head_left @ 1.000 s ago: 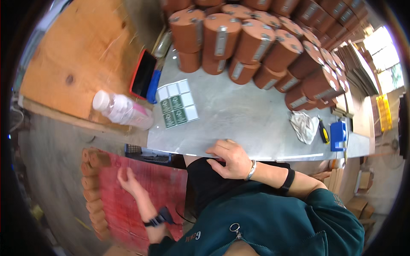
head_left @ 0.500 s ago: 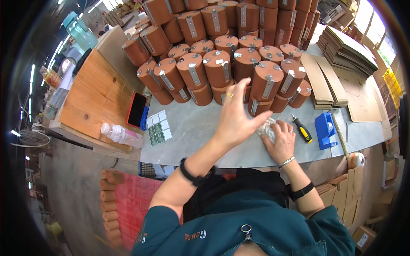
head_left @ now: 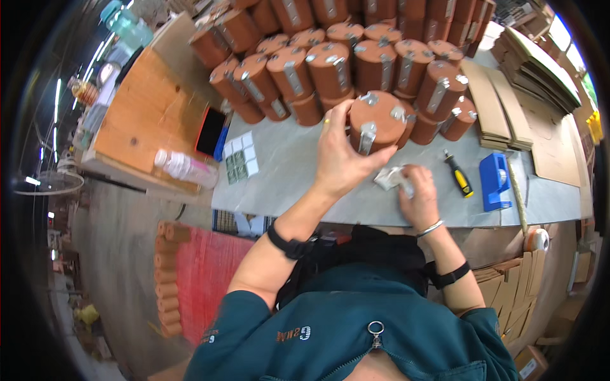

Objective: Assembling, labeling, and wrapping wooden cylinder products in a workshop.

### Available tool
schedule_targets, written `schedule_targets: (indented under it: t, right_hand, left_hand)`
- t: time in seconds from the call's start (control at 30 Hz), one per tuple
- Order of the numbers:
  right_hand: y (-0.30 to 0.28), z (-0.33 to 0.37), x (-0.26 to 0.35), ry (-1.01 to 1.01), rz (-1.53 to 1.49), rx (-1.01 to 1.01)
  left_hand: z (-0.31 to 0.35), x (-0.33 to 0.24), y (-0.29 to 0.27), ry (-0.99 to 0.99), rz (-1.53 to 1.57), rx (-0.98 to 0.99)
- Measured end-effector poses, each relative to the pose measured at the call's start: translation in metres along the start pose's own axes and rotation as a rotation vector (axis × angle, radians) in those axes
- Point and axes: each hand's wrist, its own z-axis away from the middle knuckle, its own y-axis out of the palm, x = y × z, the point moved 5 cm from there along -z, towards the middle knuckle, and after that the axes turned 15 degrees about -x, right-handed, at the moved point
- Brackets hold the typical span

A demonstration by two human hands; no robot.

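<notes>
My left hand point(head_left: 338, 160) is wrapped around the side of a reddish-brown cylinder point(head_left: 384, 120) with a metal strip and clips on its top rim. The cylinder is tilted toward me, lifted in front of the stacked rows. To its lower right, my right hand point(head_left: 419, 198) has its fingers closed on a crumpled whitish wad point(head_left: 389, 178), which lies on the grey tabletop point(head_left: 286, 184). Whether the wad is cloth or plastic I cannot tell. Several like cylinders point(head_left: 327, 66) with metal strips stand stacked behind.
Right of my right hand lie a yellow-and-black screwdriver point(head_left: 460, 178) and a blue tape dispenser point(head_left: 490, 184). Cardboard sheets point(head_left: 540, 70) are piled at far right. On the left are a label sheet point(head_left: 240, 159), a phone point(head_left: 210, 131) and a plastic bottle point(head_left: 184, 168).
My left hand, empty before, has closed around a cylinder and tipped it toward me. My right hand stays by the wad. The view has shifted, so the table appears higher.
</notes>
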Motion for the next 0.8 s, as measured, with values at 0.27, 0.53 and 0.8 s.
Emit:
schedule_targets:
  t: [0.27,0.53,0.8]
  right_hand:
    - [0.026,-0.066,0.111,-0.138,-0.367,-0.099]
    - [0.042,-0.029,0.160,-0.459,-0.390,0.273]
    - [-0.011,-0.022,0.131,-0.193,-0.259,0.329]
  left_hand:
    - [0.093,0.059,-0.086,-0.359,0.091,0.122]
    - [0.093,0.059,-0.091,-0.249,-0.037,0.070]
    - [0.095,0.038,-0.096,-0.024,-0.152,0.061]
